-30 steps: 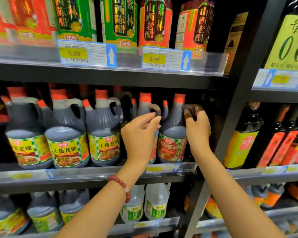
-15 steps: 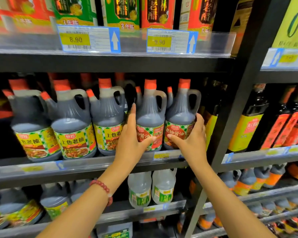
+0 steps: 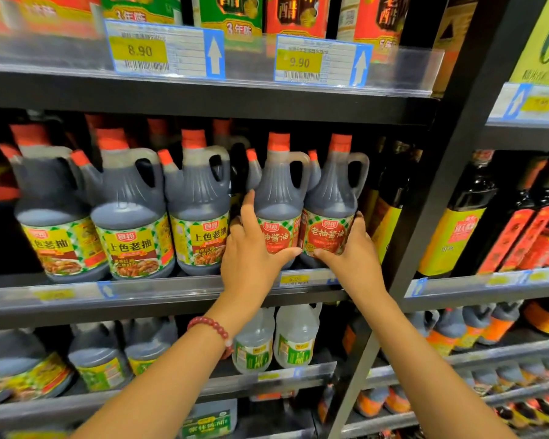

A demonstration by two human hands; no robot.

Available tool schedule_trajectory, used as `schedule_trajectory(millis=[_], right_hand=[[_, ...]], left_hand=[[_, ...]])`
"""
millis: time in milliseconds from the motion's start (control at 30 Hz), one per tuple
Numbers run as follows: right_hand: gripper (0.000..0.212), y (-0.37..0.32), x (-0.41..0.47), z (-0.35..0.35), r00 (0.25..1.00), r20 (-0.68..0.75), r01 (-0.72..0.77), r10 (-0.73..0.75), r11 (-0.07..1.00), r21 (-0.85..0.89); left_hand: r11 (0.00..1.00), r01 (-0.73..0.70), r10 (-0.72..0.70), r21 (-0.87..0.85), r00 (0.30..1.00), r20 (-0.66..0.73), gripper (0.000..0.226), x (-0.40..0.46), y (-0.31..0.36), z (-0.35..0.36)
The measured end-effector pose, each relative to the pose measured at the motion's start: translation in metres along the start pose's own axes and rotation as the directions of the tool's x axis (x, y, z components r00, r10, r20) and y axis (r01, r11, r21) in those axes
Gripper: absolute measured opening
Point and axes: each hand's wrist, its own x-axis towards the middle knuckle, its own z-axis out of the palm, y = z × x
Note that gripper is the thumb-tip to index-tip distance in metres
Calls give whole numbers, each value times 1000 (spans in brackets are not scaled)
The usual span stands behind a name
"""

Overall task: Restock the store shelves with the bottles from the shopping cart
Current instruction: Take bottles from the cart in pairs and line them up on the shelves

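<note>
Two dark soy sauce jugs with red labels and orange caps stand side by side at the right end of the middle shelf (image 3: 171,296). My left hand (image 3: 251,248) wraps the lower body of the left jug (image 3: 278,198), thumb across its label. My right hand (image 3: 349,251) cups the lower right side of the right jug (image 3: 328,198). Both jugs are upright with handles toward the right. A red bead bracelet (image 3: 213,327) sits on my left wrist.
Three similar jugs with yellow labels (image 3: 130,217) fill the shelf to the left. A black upright post (image 3: 425,217) bounds the bay on the right, with tall dark bottles (image 3: 457,223) beyond. Clear vinegar jugs (image 3: 273,343) stand below. Price tags line the upper shelf.
My hands dropped from the jug handles to the lower bodies of the two red-label jugs. The view moved closer and slightly upward along the shelf.
</note>
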Motion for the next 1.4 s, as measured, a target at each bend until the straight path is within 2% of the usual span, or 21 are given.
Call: schedule_trajectory(millis=[100,200,300,433,533,633,733,833,1033,1233,1400], right_hand=[[83,3,-1,3,1000,-29,9,-11,999,-43],[74,2,-3,7,998,-67,11,-19,995,-104],[76,0,-3,8,998,-66,-1,-8,991,-132],[82,-3,-10,3,999,-42,27,-33,991,-128],[66,-10,-22,-6,983,-98,136,-157,972,-191],[38,-25,-33,-13,913,-115,335,-392,880,-335],[23,-49,-42,-9,843,32,505,-538,768,-393],[18,-84,-56,1,791,163,598,-590,689,-409],[21,-178,-116,45,690,368,724,-623,584,-368],[26,-287,-225,120,568,518,815,-639,522,-250],[22,-355,-322,181,457,615,868,-643,472,-151]], left_hand=[[997,-42,45,-68,998,47,118,2,-10,-5],[998,-46,46,-38,999,-2,115,1,-8,-2],[997,-23,26,68,999,-44,114,-2,-2,3],[993,-23,25,114,999,-22,113,-4,-2,1],[977,-80,80,196,997,11,104,-9,-2,-8],[926,-180,175,332,984,44,87,-12,-4,-24],[869,-278,239,410,960,144,69,-14,-7,-50],[824,-334,245,458,938,244,51,-19,-17,-86],[730,-232,64,643,960,273,40,-56,-78,-192],[596,-47,-153,802,973,170,35,-124,-165,-325],[478,55,-320,877,940,116,33,-196,-233,-424]])
